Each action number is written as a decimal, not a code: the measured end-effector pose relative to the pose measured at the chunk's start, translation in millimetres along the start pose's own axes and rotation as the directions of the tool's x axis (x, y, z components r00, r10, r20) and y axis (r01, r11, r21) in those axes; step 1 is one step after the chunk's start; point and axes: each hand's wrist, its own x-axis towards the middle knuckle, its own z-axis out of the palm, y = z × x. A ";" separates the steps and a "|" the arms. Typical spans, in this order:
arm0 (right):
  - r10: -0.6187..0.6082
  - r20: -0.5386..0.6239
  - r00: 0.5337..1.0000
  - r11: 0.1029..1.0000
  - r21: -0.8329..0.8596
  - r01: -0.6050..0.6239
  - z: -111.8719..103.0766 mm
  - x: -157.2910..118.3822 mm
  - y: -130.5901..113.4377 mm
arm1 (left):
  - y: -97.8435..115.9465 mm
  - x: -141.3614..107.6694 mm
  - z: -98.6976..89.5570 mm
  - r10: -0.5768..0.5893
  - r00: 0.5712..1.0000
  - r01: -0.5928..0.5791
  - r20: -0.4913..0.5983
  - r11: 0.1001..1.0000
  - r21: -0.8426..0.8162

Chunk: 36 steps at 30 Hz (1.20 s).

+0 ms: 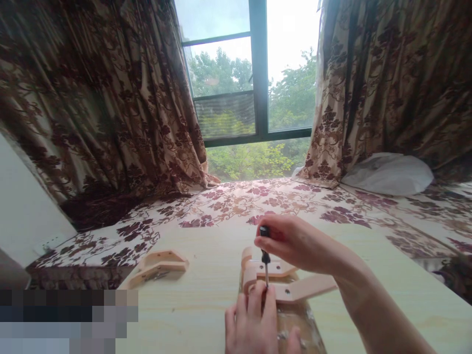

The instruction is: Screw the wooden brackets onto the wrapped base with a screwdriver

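Observation:
My right hand (282, 241) is wrapped round the black handle of a screwdriver (264, 255), held upright with its shaft pointing down. The tip meets an angled pale wooden piece (304, 288) with dark holes along it. My left hand (252, 319) presses its fingers on the near end of this piece, around the screwdriver tip; the thumb lies apart to the right. Any screw under the tip is hidden by the fingers. Behind it lies a second wooden piece (282, 268) with holes. Beneath both is a brownish board (295, 322) that looks wrapped in clear plastic.
On the pale wooden tabletop (184, 314), two more angled wooden pieces (162, 260) lie at the left, with small dark bits beside them. Beyond are a floral-covered ledge (228, 201), patterned curtains (147, 98), a window (260, 73) and a white bag-like bundle (391, 173).

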 end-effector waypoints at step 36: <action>-0.034 0.074 0.997 0.998 0.060 0.029 -2.2 -1.8 0.7 | -1.5 1.5 -3.5 -0.017 0.999 0.021 0.049 0.995 -0.094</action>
